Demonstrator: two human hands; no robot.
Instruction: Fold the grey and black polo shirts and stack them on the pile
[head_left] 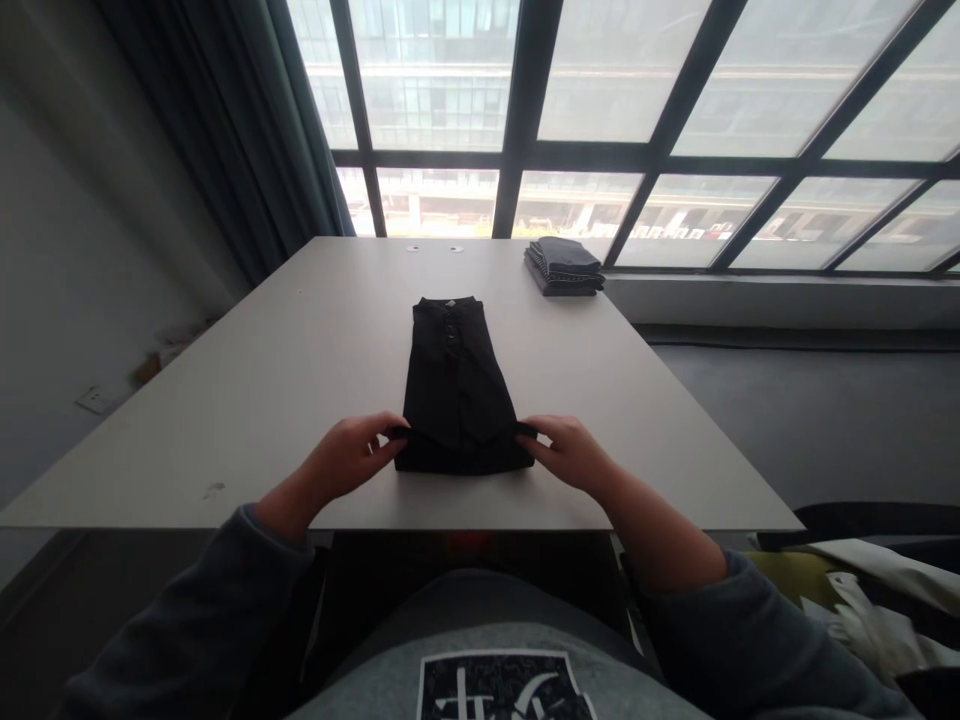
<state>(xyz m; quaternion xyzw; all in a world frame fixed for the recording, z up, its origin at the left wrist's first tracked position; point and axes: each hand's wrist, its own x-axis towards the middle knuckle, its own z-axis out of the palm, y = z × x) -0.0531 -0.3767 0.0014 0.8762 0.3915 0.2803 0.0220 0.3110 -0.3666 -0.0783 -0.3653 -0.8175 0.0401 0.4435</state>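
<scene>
Head view is showing the left hand (351, 455) and the right hand (571, 452) each pinching a near corner of the black shirt (456, 385), which is lying flat between them and stretching away from the fingers along the white table (285, 380). Both grips are closed on the hem. The fold will likely be going well if both corners are rising level and the cloth is staying taut. The fabric is looking soft and matte, a narrow rectangle with buttons. Beyond the right hand, well apart, a dark folded stack (562, 265) is resting.
</scene>
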